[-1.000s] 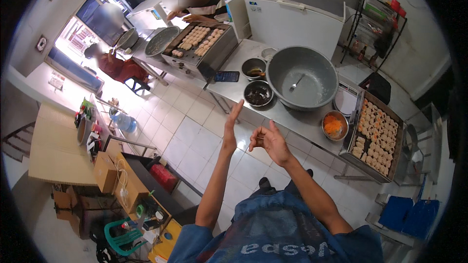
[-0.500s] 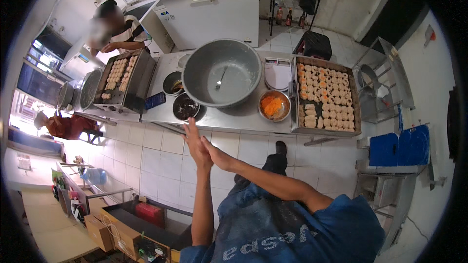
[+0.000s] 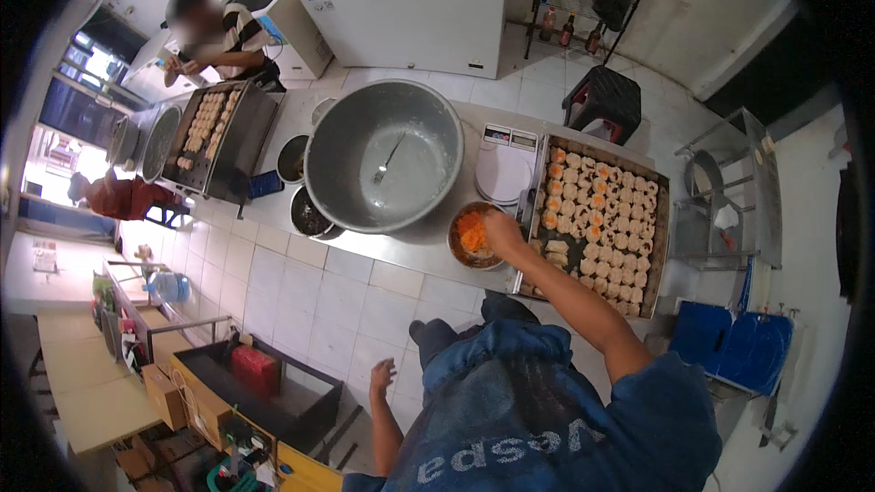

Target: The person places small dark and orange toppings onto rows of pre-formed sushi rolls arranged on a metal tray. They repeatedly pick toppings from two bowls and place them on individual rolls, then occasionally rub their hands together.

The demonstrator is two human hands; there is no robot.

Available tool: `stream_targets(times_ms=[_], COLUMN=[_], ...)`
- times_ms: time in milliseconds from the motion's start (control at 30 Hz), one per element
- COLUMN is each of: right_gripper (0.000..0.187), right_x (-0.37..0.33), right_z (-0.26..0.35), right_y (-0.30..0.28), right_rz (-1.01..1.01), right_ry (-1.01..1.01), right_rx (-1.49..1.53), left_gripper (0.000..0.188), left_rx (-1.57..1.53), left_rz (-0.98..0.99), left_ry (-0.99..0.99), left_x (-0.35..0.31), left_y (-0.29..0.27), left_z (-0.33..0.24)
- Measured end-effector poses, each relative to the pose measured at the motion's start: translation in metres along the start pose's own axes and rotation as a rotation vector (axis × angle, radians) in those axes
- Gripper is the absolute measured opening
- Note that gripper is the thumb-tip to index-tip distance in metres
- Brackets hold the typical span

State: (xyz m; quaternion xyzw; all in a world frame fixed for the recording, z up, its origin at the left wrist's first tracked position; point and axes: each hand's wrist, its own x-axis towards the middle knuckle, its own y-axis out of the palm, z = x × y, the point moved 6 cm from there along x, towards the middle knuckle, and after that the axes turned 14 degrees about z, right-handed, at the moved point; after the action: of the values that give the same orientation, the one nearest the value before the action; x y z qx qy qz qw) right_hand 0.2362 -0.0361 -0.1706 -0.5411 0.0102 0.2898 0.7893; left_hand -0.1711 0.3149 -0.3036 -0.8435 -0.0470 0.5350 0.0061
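My right hand (image 3: 503,233) reaches down over the right rim of a metal bowl (image 3: 453,251) of orange shreds that look like grated carrot (image 3: 471,230). Its fingers look bunched at the shreds; what they hold, if anything, is hidden. To the right of the bowl lies a large metal tray (image 3: 663,266) with rows of pale dumplings (image 3: 620,241). Several dumplings at its left carry orange topping, and my right forearm crosses its near left corner. Low beside my body hangs my left hand (image 3: 383,374), open with loosely bent fingers, touching nothing.
A big grey basin (image 3: 351,150) fills the table's middle, beside a white kitchen scale (image 3: 504,173). Left of it are a bowl of dark bits (image 3: 310,217), a phone (image 3: 265,184) and another dumpling tray (image 3: 246,141). A co-worker (image 3: 219,41) is behind that tray.
My hands, pressed together before, have parted. The right went to the bowl of orange shreds; the left dropped down toward my side. The view has turned and shifted somewhat.
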Motion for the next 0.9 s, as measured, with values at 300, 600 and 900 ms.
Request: stream_targets(times_ms=[300, 600, 900], right_gripper=[0.012, 0.014, 0.020], right_x=[0.030, 0.029, 0.021], right_z=[0.018, 0.006, -0.006], right_y=[0.015, 0.004, -0.007], right_rz=[0.093, 0.028, 0.446], right_ry=[-0.151, -0.057, -0.171], right_rx=[-0.149, 0.220, 1.677], left_gripper=[0.056, 0.059, 0.058], left_rx=[-0.526, -0.331, -0.125], left_rz=[-0.017, 0.031, -0.059], left_ry=[-0.131, 0.031, 0.139], left_x=[-0.053, -0.033, -0.017], left_y=[0.114, 0.084, 0.061], left_z=[0.114, 0.045, -0.091])
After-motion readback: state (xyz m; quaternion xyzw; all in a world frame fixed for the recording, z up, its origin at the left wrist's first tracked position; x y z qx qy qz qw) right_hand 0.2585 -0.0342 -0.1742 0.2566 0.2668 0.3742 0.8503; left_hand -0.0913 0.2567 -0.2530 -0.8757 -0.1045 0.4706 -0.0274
